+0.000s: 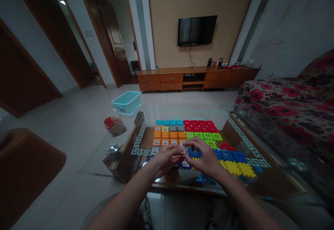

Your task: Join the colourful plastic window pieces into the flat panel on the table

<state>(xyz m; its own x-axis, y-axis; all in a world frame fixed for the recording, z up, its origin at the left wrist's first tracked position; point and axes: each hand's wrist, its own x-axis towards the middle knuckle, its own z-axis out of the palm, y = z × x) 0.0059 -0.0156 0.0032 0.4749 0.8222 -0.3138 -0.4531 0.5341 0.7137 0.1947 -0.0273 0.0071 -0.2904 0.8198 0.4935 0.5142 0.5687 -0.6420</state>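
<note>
Head view: our left hand [167,159] and right hand [206,157] pinch a small window-printed tile [184,150] between their fingertips, just above rows of coloured interlocking tiles [169,132].

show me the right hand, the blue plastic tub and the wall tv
Right hand [206,157]: head view, back of the hand
Blue plastic tub [127,106]: head view, near side wall
Wall TV [197,30]: head view, middle of the dark screen

The small piece [184,150] between the left hand [165,159] and right hand [206,157] was mostly hidden by fingers, which covered part of the plastic tiles [169,134]; the bottles [214,62] on the TV cabinet [169,82] were too small to tell.
</note>
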